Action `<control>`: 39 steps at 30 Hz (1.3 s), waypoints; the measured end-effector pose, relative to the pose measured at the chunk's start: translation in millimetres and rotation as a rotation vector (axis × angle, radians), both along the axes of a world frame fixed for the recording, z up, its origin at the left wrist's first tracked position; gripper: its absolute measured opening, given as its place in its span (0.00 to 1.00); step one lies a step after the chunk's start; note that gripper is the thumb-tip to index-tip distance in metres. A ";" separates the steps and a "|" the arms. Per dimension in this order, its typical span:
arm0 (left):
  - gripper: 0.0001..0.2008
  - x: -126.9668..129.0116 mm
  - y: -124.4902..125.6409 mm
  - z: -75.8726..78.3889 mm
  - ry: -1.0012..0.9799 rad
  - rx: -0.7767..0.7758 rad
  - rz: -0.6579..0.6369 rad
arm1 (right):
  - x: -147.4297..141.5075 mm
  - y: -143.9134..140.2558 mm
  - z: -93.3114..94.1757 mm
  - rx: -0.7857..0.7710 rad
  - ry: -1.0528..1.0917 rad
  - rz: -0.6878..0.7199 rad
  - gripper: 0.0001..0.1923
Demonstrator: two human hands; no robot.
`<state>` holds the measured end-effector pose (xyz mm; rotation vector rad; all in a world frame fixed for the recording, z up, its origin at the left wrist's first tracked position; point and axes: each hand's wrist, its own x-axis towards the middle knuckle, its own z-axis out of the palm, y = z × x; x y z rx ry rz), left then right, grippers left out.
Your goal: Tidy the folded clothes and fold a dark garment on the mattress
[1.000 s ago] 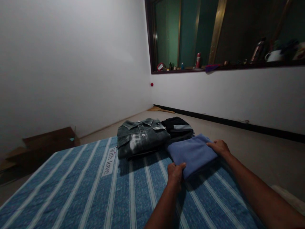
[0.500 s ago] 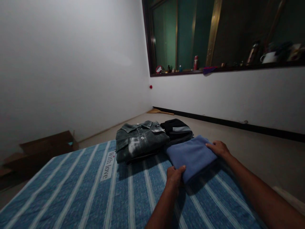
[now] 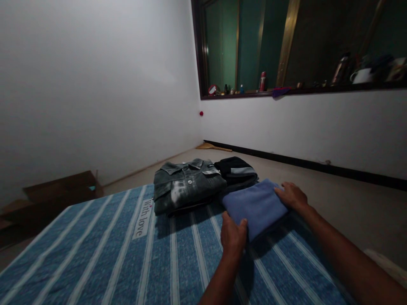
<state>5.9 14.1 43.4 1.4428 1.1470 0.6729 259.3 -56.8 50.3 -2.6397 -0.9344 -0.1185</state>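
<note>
The left hand (image 3: 233, 234) lies palm down at the near corner of the blue cloth (image 3: 254, 206), fingers together and curled over its edge, thumb toward the fold; whether the fingers pinch the fabric underneath cannot be told. The forearm runs back toward the bottom edge of the view. The right hand (image 3: 291, 195) rests flat on the cloth's far right edge, fingers loosely extended and pressing on top, not clamped; its arm stretches back to the lower right corner.

The blue cloth is folded and lies on the striped mattress (image 3: 111, 258), near its far right corner, between the two hands.

Left to right around it: a cardboard box (image 3: 60, 192) on the floor by the left wall, well apart; a folded denim jacket (image 3: 186, 184) on the mattress, just beside the cloth's left edge; a folded black garment (image 3: 238, 170) behind the cloth — touching or nearly so.

Open mattress extends to the left and toward the viewer. To the right, the mattress edge falls close beyond the right hand, with bare floor (image 3: 333, 199) past it — running to the wall. A window ledge (image 3: 302, 89) above holds bottles and cups.
</note>
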 end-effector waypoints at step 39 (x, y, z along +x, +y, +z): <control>0.37 14.0 -21.4 -17.0 0.429 0.701 -0.613 | -14.8 30.7 -42.0 -0.222 -0.229 0.354 0.29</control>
